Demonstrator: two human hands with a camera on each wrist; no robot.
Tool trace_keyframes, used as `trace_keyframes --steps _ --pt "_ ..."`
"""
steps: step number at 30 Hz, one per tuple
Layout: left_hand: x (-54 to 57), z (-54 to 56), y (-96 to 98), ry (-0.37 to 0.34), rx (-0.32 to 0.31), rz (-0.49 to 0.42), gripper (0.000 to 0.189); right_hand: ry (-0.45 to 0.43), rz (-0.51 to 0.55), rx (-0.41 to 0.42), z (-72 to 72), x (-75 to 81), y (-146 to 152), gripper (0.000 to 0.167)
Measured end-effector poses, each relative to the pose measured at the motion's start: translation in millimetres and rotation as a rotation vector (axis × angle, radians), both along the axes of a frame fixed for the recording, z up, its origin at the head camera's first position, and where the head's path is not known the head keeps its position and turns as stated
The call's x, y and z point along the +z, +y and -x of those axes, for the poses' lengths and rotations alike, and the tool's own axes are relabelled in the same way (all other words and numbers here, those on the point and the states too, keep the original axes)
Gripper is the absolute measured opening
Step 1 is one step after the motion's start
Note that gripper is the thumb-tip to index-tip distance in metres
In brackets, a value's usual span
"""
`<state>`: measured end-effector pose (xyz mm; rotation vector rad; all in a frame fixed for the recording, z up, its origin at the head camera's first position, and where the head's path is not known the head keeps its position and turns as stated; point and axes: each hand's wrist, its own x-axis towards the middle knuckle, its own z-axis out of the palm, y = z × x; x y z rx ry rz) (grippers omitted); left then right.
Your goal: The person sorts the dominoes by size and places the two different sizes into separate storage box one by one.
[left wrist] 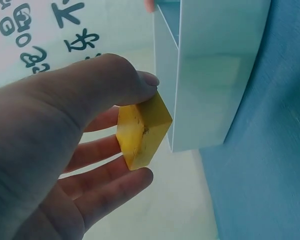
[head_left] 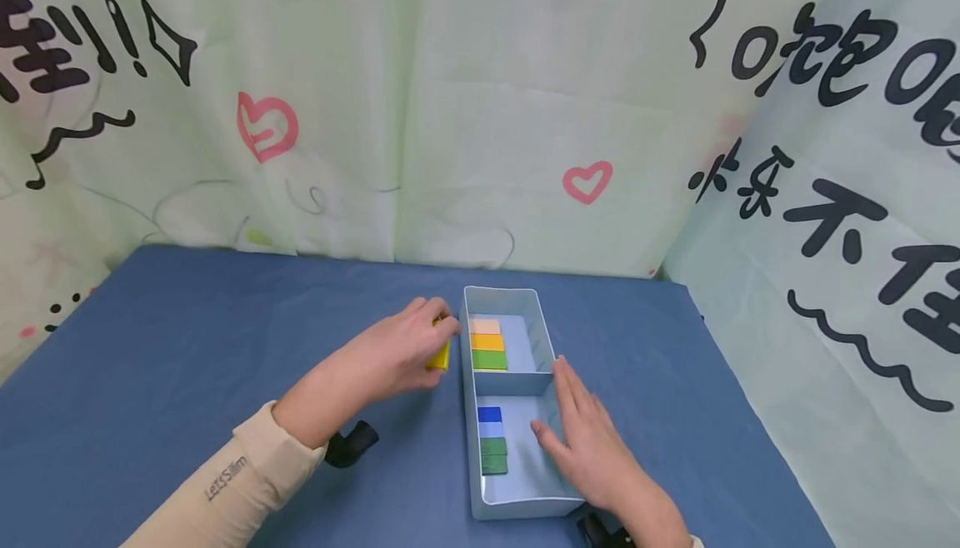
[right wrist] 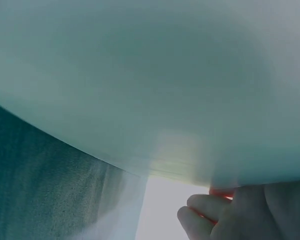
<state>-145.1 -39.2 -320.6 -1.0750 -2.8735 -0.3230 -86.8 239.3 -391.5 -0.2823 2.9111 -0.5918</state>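
Note:
My left hand (head_left: 405, 346) pinches a yellow block (head_left: 439, 356) just left of a light blue two-compartment box (head_left: 513, 383). In the left wrist view, the thumb presses on one side of the yellow block (left wrist: 146, 131) and fingers lie behind it. Along the box's right side, my right hand (head_left: 596, 444) rests with its fingers straight and touches the wall. Its wrist view is mostly filled by the box wall (right wrist: 140, 100). Inside the far compartment, a peach block (head_left: 484, 326), an orange-yellow block (head_left: 487, 342) and a green block (head_left: 489, 360) line the left wall.
The near compartment holds a dark blue block (head_left: 490, 414), a light blue block (head_left: 491, 430) and dark green blocks (head_left: 493, 455) along its left wall. A blue cloth (head_left: 187, 348) covers the table. Pale printed curtains (head_left: 480, 115) stand behind and at both sides.

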Motion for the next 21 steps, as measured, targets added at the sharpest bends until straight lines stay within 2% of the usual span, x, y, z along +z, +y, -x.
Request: trace_keyframes --steps 5,12,21 --pt "2.5 4.5 9.4 -0.027 0.004 0.031 0.041 0.025 -0.015 0.013 -2.1 0.8 0.0 0.084" --pt "4.2 11.7 21.7 -0.029 -0.009 0.039 0.042 0.127 -0.070 0.009 -1.8 0.8 -0.2 0.084" --pt "0.6 25.3 43.3 -0.043 -0.056 0.050 0.039 0.126 -0.067 0.007 -3.9 1.0 -0.7 0.084"
